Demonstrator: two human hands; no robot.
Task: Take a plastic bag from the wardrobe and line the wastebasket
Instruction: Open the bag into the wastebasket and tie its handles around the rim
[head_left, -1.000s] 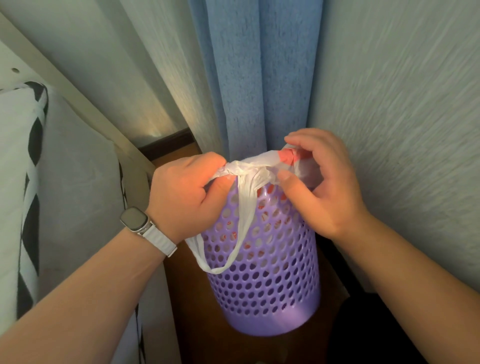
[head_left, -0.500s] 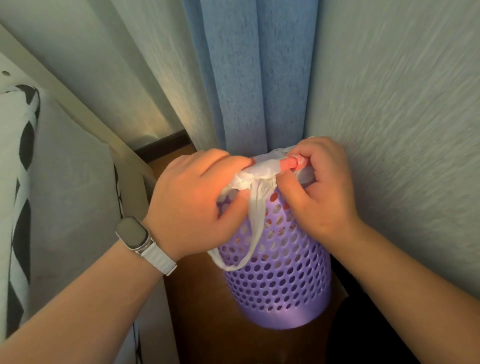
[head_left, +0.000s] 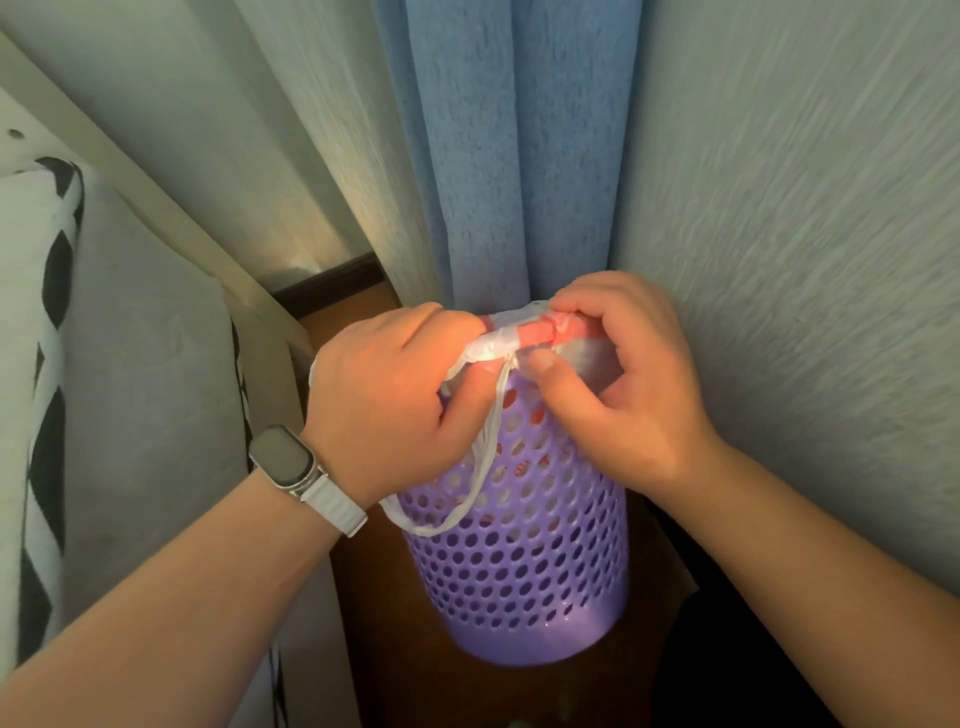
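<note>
The plastic bag (head_left: 511, 340), white with a pink-red printed band, is bunched over the top rim of the wastebasket (head_left: 524, 566), and its white handle loop (head_left: 467, 499) hangs down the near side of the basket wall. The wastebasket is purple with round holes all over and stands upright on a brown wooden floor (head_left: 395, 623), in the narrow gap between a bed on the left and a wall on the right, just in front of a blue curtain (head_left: 509, 156). Pale and pinkish bag film shows through some of the holes.

The left hand (head_left: 389, 410) is closed in a fist on the left part of the bunched bag at the rim, fingers curled tight over the plastic, thumb underneath. A watch (head_left: 283, 457) with a white strap sits on that wrist. The right hand (head_left: 623, 384) grips the right part of the bag at the rim: its fingers hook over the top of the pink band and its thumb presses against the plastic from the near side, so the bag is pinched between them. The two hands are close together, with the bag drawn between them.

The bed's white frame (head_left: 171, 208) runs diagonally along the left, with black-and-white patterned bedding (head_left: 47, 322) at the left edge. The wall (head_left: 805, 260) to the right is pale and textured.
</note>
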